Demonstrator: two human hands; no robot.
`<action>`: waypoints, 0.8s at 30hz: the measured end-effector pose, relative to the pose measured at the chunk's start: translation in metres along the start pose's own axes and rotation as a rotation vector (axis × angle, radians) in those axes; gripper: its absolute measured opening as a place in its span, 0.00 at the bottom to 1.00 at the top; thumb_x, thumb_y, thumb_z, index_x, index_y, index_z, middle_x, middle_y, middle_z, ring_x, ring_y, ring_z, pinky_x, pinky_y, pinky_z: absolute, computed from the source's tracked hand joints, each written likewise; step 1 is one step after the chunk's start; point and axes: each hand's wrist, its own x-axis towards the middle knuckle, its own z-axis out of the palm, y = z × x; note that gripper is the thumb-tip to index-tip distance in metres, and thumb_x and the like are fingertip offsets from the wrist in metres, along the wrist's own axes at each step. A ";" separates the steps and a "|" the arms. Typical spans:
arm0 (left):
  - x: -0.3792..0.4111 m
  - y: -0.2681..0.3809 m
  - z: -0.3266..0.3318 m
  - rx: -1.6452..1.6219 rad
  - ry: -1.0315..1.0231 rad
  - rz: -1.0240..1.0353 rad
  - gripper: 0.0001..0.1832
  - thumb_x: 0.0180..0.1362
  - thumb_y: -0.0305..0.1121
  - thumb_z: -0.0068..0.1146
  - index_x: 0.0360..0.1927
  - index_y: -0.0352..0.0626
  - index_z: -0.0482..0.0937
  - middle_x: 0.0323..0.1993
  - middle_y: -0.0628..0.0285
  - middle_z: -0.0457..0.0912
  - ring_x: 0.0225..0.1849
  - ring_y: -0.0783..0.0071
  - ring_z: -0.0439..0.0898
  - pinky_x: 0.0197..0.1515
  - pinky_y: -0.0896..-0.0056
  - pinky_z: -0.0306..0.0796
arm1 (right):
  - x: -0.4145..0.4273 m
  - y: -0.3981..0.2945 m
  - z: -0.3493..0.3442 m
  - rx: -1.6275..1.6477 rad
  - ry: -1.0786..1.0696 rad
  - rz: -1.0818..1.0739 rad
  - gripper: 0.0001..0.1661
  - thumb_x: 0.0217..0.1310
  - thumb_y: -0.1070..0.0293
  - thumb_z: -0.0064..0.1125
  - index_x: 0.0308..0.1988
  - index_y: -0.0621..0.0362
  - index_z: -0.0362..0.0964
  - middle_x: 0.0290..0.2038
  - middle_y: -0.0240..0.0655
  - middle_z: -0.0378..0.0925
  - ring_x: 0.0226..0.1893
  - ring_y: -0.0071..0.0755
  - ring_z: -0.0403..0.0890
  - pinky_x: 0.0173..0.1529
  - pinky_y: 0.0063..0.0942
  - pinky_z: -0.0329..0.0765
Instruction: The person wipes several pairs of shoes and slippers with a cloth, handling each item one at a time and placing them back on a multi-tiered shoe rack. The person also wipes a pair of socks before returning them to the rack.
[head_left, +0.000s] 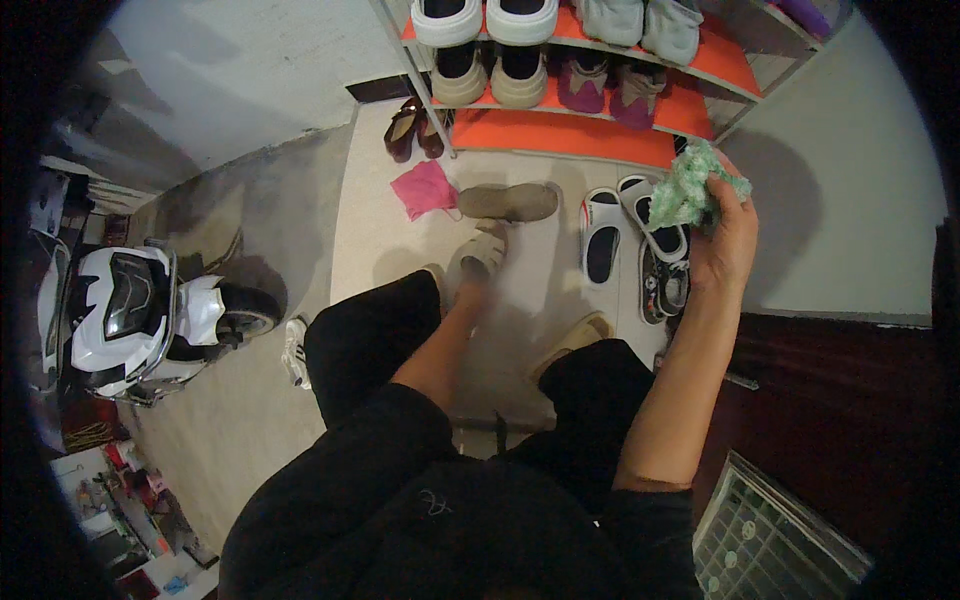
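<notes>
My left hand (471, 294) reaches down at the opening of a beige strapped shoe (486, 246); it seems to hold the shoe, its fingers hidden inside. Just beyond lies a greyish-brown shoe (510, 202), apparently sole up. A pink cloth (424, 189) lies to its left. On the right, my right hand (724, 232) is raised, its fingers closed on a crumpled green-and-white mesh cloth (694, 187). Below and left of that hand are white open-heeled shoes (600, 241) and dark patterned shoes (654, 289) on the tiles.
A shoe rack (562, 135) with orange shelves holds several pairs. Dark red shoes (403, 133) stand at its left foot. A white scooter (135, 311) and a striped white shoe (295, 352) are at left. A dark red door (825, 382) is at right.
</notes>
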 end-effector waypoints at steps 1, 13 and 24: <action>0.001 -0.024 0.029 0.042 0.104 -0.007 0.22 0.60 0.41 0.46 0.55 0.42 0.72 0.58 0.46 0.69 0.59 0.62 0.69 0.61 0.65 0.61 | -0.002 0.002 0.002 -0.003 -0.030 0.005 0.21 0.55 0.77 0.53 0.50 0.68 0.70 0.44 0.39 0.78 0.42 0.32 0.79 0.48 0.29 0.76; 0.052 0.072 -0.124 -0.308 0.311 -0.050 0.16 0.53 0.34 0.56 0.44 0.40 0.74 0.50 0.49 0.74 0.48 0.47 0.75 0.48 0.56 0.71 | -0.015 -0.022 -0.001 -0.192 0.073 -0.215 0.19 0.59 0.74 0.52 0.51 0.69 0.68 0.44 0.42 0.77 0.42 0.32 0.79 0.48 0.28 0.76; 0.152 0.100 -0.095 0.509 0.122 0.287 0.41 0.55 0.37 0.54 0.70 0.38 0.48 0.65 0.48 0.61 0.68 0.53 0.58 0.70 0.52 0.49 | -0.008 -0.020 -0.026 -0.236 0.236 -0.273 0.22 0.59 0.71 0.51 0.53 0.68 0.66 0.46 0.41 0.75 0.44 0.33 0.77 0.50 0.32 0.75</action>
